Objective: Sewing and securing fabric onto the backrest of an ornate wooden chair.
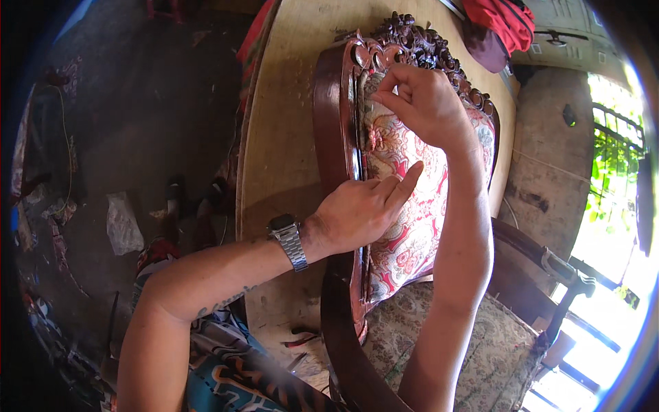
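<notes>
A carved dark wood chair (328, 110) has its back lying over a table, its padded back panel (405, 254) covered in red and cream floral fabric. My left hand (360, 211), with a metal-band watch (287, 240) on its wrist, rests over the panel's left edge. Its index finger stretches across the fabric, while the thumb and lower fingers are partly hidden. Farther up, my right hand (429, 103) is closed in a pinch at the panel's upper left corner. Whatever lies between its fingertips is too small to make out.
The wooden table (278, 137) lies under the chair back. The chair's seat (480, 336), in faded floral cloth, is at the lower right beside an armrest (535, 254). A red and dark bag (498, 31) sits at the far right. A clear plastic bag (123, 223) lies on the floor.
</notes>
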Demonstrator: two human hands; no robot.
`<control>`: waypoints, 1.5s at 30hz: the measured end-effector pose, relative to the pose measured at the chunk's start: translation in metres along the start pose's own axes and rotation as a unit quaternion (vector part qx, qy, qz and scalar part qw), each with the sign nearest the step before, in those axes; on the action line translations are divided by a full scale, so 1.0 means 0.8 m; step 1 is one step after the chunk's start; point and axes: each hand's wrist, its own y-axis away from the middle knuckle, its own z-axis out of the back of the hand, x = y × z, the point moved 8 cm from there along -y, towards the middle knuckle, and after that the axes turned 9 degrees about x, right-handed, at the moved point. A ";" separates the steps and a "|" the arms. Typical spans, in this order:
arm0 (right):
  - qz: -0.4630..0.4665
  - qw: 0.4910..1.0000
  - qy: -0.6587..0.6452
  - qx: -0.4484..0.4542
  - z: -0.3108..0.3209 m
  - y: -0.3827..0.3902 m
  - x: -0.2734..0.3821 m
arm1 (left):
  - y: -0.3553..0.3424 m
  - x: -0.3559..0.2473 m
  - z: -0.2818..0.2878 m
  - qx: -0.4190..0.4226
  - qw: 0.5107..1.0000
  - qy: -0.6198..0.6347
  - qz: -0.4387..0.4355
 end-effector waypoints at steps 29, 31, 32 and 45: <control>-0.146 0.950 -0.109 0.255 -0.031 -0.036 -0.031 | 0.000 0.002 -0.003 0.007 0.999 -0.032 0.010; -0.138 0.946 -0.112 0.273 -0.033 -0.041 -0.035 | -0.001 0.001 -0.004 0.023 0.999 -0.034 0.013; -0.130 0.941 -0.115 0.291 -0.035 -0.042 -0.036 | -0.002 0.000 -0.004 0.023 0.999 -0.036 0.011; -0.164 0.930 -0.147 0.294 -0.037 -0.038 -0.047 | -0.001 -0.001 -0.002 0.004 0.999 -0.030 0.010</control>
